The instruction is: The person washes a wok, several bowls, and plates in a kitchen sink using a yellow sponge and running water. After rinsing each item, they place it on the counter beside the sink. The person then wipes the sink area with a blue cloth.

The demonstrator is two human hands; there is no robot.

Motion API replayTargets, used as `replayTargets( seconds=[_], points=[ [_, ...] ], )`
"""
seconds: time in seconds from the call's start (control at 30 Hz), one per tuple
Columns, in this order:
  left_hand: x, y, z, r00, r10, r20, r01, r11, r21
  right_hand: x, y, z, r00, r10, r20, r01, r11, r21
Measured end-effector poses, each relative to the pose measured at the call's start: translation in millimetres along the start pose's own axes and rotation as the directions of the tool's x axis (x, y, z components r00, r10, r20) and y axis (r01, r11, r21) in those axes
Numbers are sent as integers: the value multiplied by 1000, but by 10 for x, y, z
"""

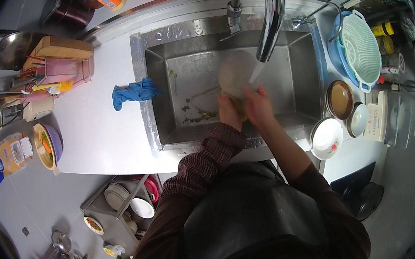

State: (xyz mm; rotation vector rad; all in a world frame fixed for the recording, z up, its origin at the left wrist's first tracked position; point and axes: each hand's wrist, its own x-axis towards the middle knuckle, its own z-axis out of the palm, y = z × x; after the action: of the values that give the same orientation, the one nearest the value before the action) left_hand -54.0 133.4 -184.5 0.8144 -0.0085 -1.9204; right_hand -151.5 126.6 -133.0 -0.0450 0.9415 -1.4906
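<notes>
My left hand [229,110] and my right hand [260,107] are close together over the steel sink [279,111]. Between them shows a yellowish item [239,108], partly covered by my fingers; my left hand grips it. My right hand is against it, its hold blurred. Just beyond my fingers is a pale round shape [237,69], too blurred to identify. Water [256,73] runs from the chrome faucet [271,16] beside my right fingers. Green plant scraps [200,116] and thin stems [203,92] lie on the sink floor.
A blue cloth [135,93] drapes over the sink's left rim. On the right stand a pale green colander [361,48], brown bowls [340,99], a white bowl [358,120] and flowered plates [326,138]. A pink utensil rack [62,71] and a vegetable basket [40,146] are on the left.
</notes>
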Motion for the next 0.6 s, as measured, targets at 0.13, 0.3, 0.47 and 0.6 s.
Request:
replayTargets(
  seconds=[0.13, 0.3, 0.47, 0.6],
  points=[
    [-45, -69, 303, 906, 413, -91, -271, 732, 625, 274, 48, 115, 996, 33, -80, -28, 997, 67],
    [198, 176, 214, 907, 420, -16, -270, 612, 744, 235, 12, 113, 990, -32, -137, 20, 996, -83],
    [469, 448, 333, 883, 438, -170, 12, 340, 940, 88, -147, -141, 996, -52, -67, 25, 934, -356],
    [498, 534, 346, 966, 258, 23, -27, 13, 1000, 2, 17, -436, 977, -183, 110, 190, 515, -836]
  ],
)
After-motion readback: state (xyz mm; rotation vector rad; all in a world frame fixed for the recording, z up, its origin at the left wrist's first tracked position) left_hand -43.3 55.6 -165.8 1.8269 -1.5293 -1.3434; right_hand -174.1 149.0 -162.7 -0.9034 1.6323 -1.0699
